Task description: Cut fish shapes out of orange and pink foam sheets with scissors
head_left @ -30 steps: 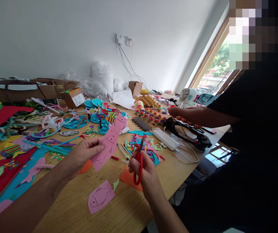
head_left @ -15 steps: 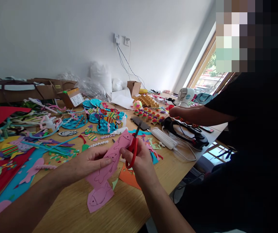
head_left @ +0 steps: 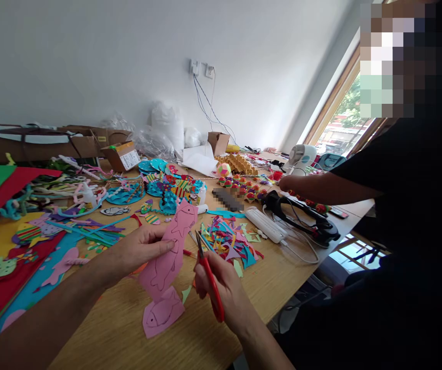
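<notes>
Left grip (head_left: 155,247) pinches pink paper strip (head_left: 166,257); right grip (head_left: 214,277) closed around red scissors (head_left: 212,285), pink fish piece (head_left: 163,312) on worktop (head_left: 101,329) below left.

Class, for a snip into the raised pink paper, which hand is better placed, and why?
Right, most likely: the right hand holds the red scissors, blades close beside the pink paper. The left hand grips that paper.

- The scissors' (head_left: 210,284) handles were glossy plastic, their blades metal.
- The fish-drawn strip (head_left: 171,258) looked like matt paper.
- The surface (head_left: 109,329) was grained wood.
- The clear bag (head_left: 152,143) was crinkled plastic.
- The small box (head_left: 116,159) was cardboard.
</notes>
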Tool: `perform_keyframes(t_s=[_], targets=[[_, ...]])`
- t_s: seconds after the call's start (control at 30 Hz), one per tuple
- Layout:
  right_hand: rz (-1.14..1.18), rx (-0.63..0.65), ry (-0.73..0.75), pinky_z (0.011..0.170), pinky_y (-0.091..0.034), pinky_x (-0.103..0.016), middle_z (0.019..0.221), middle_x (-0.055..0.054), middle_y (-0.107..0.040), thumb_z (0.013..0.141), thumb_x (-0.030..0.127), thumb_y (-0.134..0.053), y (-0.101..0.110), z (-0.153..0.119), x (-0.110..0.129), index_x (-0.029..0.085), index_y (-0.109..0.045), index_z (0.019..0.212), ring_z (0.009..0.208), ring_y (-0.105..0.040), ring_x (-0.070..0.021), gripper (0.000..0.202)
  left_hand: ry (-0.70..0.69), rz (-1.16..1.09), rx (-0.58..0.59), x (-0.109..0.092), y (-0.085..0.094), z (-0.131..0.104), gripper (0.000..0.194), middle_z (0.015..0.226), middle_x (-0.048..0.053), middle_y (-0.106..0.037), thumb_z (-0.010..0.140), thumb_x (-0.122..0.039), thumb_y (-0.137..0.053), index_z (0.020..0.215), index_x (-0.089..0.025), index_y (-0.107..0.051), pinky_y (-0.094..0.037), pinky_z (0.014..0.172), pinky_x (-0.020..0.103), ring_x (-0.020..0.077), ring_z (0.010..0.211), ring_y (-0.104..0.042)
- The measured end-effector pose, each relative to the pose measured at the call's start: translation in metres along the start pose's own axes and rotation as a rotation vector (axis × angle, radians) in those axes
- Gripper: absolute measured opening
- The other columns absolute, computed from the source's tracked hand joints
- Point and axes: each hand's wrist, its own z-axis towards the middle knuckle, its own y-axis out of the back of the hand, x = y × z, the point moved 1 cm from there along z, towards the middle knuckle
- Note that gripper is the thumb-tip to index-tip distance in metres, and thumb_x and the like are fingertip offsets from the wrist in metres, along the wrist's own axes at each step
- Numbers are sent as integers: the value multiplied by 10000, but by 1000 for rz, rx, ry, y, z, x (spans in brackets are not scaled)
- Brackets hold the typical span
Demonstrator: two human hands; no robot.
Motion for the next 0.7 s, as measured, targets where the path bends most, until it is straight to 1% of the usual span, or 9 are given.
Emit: perform_keyframes(t_s=[0.1,0.17,0.33,0.43,0.53,0.63,0.7], targets=[[-128,35,-28,482,-322,-230,521,49,-424,839,333,-460,-2,-7,-5,223,-393,619,498,-422,-114,255,-3,-32,10,0,0,-1,239,734,-16,-601,781,-416,-582,779,-185,-643,-410,614,256,151,668,-521],[-159,37,-38,467,-294,-233,505,44,-420,824,324,-448,-4,-9,-5,226,-383,601,486,-412,-117,252,-4,-43,14,0,-1,0,243,759,-11,-614,782,-418,-588,784,-183,-649,-421,632,260,157,694,-533],[-161,28,-56,458,-250,-236,509,32,-441,809,294,-450,-8,-8,-2,221,-393,593,479,-413,-117,235,4,-69,26,-2,-2,-1,235,710,-29,-572,781,-423,-593,765,-193,-641,-393,544,226,138,640,-491],[-148,38,-76,448,-233,-236,501,34,-446,824,299,-462,-9,-8,-1,217,-411,602,458,-410,-113,242,16,-43,19,-5,-3,-2,240,738,-18,-598,768,-433,-597,770,-198,-643,-406,549,233,150,661,-509],[-133,43,-78,439,-229,-235,490,37,-446,835,316,-472,-10,-8,-1,216,-418,605,440,-409,-110,256,29,-18,13,-8,-4,-3,254,728,-17,-595,759,-443,-599,774,-195,-649,-407,546,237,152,653,-506],[-122,38,-73,432,-229,-230,484,40,-446,835,318,-472,-11,-8,-2,217,-414,601,429,-409,-106,261,22,-30,27,-8,-4,-3,257,709,-23,-575,768,-441,-598,769,-188,-644,-404,539,232,145,640,-492],[-114,35,-75,427,-228,-227,479,42,-443,829,313,-470,-12,-8,-3,218,-409,596,421,-406,-102,260,14,-49,43,-6,-4,-3,258,724,-17,-585,771,-440,-597,766,-186,-641,-417,555,238,150,656,-504]])
